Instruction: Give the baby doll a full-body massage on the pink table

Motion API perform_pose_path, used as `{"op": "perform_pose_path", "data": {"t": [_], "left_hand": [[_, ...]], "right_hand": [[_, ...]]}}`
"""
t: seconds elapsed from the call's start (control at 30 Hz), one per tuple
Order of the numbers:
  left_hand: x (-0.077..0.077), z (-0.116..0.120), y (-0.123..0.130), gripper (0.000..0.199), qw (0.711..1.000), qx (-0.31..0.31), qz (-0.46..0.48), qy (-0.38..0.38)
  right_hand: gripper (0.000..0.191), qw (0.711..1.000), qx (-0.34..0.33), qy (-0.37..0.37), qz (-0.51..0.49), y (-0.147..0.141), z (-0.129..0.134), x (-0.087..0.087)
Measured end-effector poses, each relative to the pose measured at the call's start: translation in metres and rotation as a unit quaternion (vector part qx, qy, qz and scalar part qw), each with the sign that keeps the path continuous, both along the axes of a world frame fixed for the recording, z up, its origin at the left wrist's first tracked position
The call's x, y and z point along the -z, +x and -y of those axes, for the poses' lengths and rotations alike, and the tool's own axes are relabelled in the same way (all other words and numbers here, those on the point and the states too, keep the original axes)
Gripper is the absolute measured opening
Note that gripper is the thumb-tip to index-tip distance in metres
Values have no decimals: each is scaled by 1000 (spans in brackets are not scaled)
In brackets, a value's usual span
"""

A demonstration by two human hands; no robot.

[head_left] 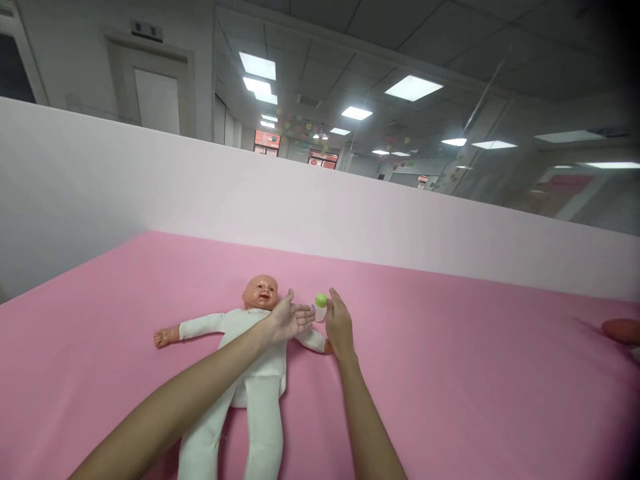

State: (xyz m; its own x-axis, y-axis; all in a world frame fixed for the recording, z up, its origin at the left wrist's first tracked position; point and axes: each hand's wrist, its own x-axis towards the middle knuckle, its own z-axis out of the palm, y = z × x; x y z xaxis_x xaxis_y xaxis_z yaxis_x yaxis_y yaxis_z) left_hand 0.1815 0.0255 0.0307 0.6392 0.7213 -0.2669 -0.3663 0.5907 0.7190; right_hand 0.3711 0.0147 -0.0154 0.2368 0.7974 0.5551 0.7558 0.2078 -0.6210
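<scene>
A baby doll point(265, 387) with a bare plastic head point(262, 292) and a white cloth body lies on its back, arms spread. Over its chest and shoulder reaches my left hand point(293, 321), palm turned toward me, fingers stretched out to the right and thumb up. Just past those fingertips stands a small baby bottle point(320, 308) with a green cap. My right hand point(340, 325) is upright on the bottle's right side, fingers extended, thumb near the bottle; whether it touches the bottle I cannot tell. Neither hand grips anything. My left forearm hides part of the doll's torso.
Pink padding point(440, 373) covers the surface under the doll. A low white wall point(320, 207) runs along the back, with glass above it. At the far right edge lies a reddish-brown object point(621, 331), partly cut off.
</scene>
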Motion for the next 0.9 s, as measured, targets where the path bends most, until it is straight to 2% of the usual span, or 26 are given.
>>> {"op": "perform_pose_path", "data": {"t": [0.07, 0.23, 0.4, 0.6, 0.7, 0.77, 0.83, 0.9], "left_hand": [[1, -11, 10, 92, 999, -12, 5, -49], [-6, -30, 23, 92, 997, -50, 27, -52], [0, -32, 33, 93, 995, -61, 20, -74], [4, -30, 30, 92, 996, -58, 21, -65], [-5, -27, 13, 93, 997, -44, 38, -41], [-16, -21, -3, 93, 997, -36, 69, -1], [-28, -11, -22, 91, 993, -37, 101, 55], [-39, 1, -39, 87, 984, -44, 127, 117]], "right_hand": [[70, 1000, -14, -4, 10, 4, -2, 9], [68, 998, -46, -30, 35, 8, -5, 22], [63, 994, -71, -48, 70, 5, -9, 30], [67, 996, -54, -43, 62, 3, -11, 36], [75, 996, -55, -3, 66, 0, -6, 26], [77, 996, -62, 38, 51, -10, 1, 12], [76, 993, -88, 69, 25, -33, 11, -7], [79, 988, -131, 85, 9, -67, 21, -27]]}}
